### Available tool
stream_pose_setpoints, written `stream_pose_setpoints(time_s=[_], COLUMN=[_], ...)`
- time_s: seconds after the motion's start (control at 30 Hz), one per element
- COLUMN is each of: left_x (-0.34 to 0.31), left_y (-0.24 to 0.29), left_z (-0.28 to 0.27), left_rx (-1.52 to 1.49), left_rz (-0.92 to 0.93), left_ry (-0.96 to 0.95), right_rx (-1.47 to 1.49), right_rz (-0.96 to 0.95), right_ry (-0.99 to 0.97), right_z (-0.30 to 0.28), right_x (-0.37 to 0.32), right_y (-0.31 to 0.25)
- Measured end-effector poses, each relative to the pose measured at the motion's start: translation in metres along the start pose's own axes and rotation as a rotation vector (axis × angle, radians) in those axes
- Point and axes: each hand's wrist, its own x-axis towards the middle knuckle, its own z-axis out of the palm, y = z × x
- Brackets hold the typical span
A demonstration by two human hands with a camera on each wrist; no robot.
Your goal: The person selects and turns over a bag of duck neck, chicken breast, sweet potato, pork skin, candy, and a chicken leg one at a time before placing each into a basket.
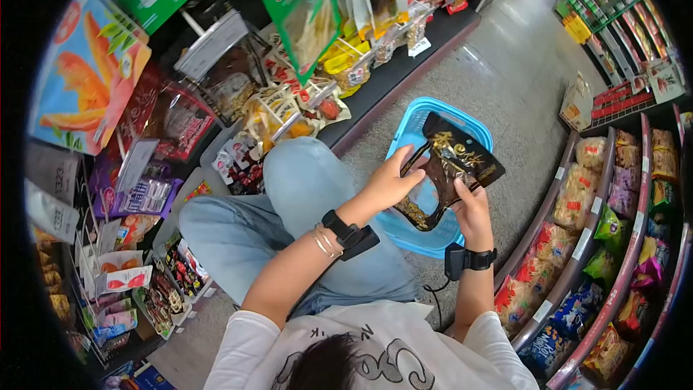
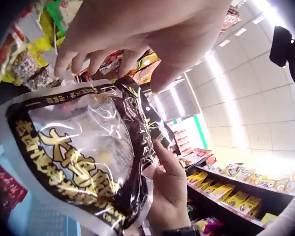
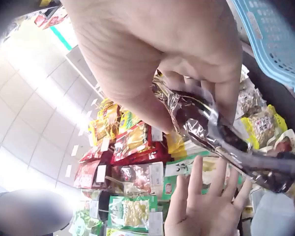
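A black snack packet (image 1: 471, 150) with gold characters and a see-through window is held up over a blue basket (image 1: 413, 244). My right hand (image 1: 473, 213) grips its edge, thumb on top; the right wrist view shows that hand (image 3: 162, 54) curled round the crinkled packet (image 3: 201, 125). My left hand (image 1: 390, 186) is at the packet's other side. Its fingers are spread and relaxed in the right wrist view, palm showing (image 3: 206, 209). The left wrist view has the left hand (image 2: 142, 29) above the packet (image 2: 83, 147), gripping nothing.
Shelves and hooks of hanging snack bags (image 1: 307, 22) stand to the left and ahead. Curved shelves of packets (image 1: 552, 245) line the right side. Grey floor (image 1: 505, 72) runs between them. In the left wrist view a red packet (image 2: 7, 189) shows at the basket.
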Motion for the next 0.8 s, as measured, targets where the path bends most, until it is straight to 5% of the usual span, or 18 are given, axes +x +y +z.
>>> stream_pose_setpoints(time_s=[0.2,0.33,0.5,0.8], left_x=[0.036,0.028,0.041,0.045], left_y=[-0.070,-0.030,-0.058,-0.075], left_z=[0.035,0.025,0.023,0.021], left_rx=[-0.167,-0.325,-0.312,-0.311], left_rz=[-0.292,-0.479,-0.407,-0.402], left_ry=[0.015,0.061,0.243,0.303], right_rx=[-0.059,-0.188,-0.195,-0.299], right_rz=[0.021,0.071,0.322,0.481], right_ry=[0.177,0.261,0.394,0.407], right_z=[-0.056,-0.113,-0.128,-0.168], right_x=[0.039,0.082,0.120,0.142], right_y=[0.038,0.101,0.156,0.237])
